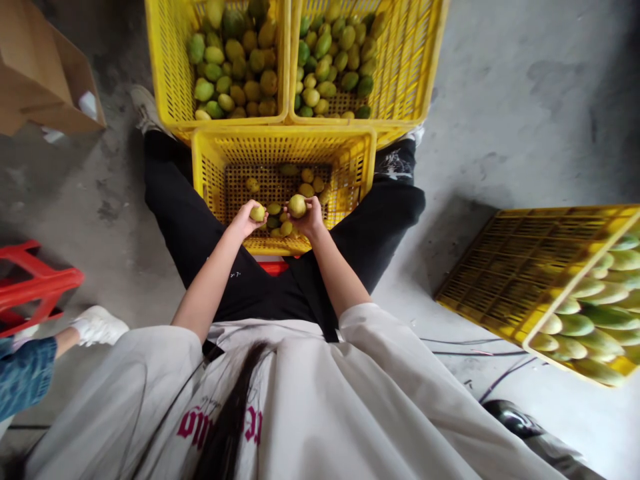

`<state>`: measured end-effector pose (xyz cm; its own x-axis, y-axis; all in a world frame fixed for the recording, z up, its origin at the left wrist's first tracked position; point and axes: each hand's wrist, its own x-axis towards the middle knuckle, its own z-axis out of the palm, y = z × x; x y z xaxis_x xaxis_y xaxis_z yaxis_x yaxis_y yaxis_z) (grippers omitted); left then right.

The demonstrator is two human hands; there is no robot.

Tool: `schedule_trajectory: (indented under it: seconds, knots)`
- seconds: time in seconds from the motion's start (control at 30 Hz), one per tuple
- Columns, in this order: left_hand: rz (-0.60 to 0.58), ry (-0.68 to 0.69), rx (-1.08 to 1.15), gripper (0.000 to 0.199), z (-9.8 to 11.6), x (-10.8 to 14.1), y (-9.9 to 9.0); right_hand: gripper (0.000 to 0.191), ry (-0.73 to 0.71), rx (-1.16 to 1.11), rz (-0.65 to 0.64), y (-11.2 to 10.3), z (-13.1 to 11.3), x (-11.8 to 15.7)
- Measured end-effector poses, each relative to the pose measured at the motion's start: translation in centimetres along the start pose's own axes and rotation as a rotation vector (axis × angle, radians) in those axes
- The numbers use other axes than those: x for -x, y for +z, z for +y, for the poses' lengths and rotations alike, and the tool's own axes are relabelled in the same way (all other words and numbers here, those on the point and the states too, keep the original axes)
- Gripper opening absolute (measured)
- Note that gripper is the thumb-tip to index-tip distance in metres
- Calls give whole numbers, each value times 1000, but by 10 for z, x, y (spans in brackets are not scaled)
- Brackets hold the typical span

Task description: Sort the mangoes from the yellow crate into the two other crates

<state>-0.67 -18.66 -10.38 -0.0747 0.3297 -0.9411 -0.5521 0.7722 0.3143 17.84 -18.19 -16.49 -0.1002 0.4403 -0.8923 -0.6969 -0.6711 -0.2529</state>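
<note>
Yellow fruit point(257, 213) is held in the left hand point(243, 221), another fruit point(297, 206) in the right hand point(313, 219), both over the near basket point(197, 167). They look light, firm, maybe slippery; gripping around the middle seems good. Some loose fruits point(307, 175) lie inside the near basket; beyond it, two far baskets point(400, 73) carry more.

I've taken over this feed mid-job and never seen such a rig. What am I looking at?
No robot here: these are the bare hands of a person wearing a camera. The only picture looks forward and down from their head. Their left hand holds a small yellowish fruit, their right hand a larger fruit, both over a yellow crate between their legs with a few fruits inside. Beyond it are two fuller crates of green and yellow fruit. Toward the right, another crate sits on the floor, holding longer, pale green fruits.
</note>
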Motion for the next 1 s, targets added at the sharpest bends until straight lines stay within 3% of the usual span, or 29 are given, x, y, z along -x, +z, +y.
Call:
schedule_trajectory:
  seconds: [0.2,0.33,0.43,0.53,0.67,0.73,0.8,1.0]
  knots:
    - [-40,69,-44,28,-2,4,0,21,-3,27,19,6,2,4]
    - [-46,85,9,3,0,3,1,39,8,64,5,9,0,3]
    - [-36,31,51,38,3,1,2,52,-8,61,-11,10,-2,2]
    - [-42,-6,79,46,5,0,3,40,-20,35,-1,9,-2,1]
    - [-34,46,37,21,3,1,2,15,-75,-15,-14,7,0,0]
    - [-49,102,1,17,1,1,1,14,-88,-33,-19,6,0,0]
    - [-70,133,-31,25,-2,1,0,13,-79,-40,-24,6,1,0]
    - [-106,115,-49,26,-3,-2,-3,21,-71,-30,-72,2,-1,4]
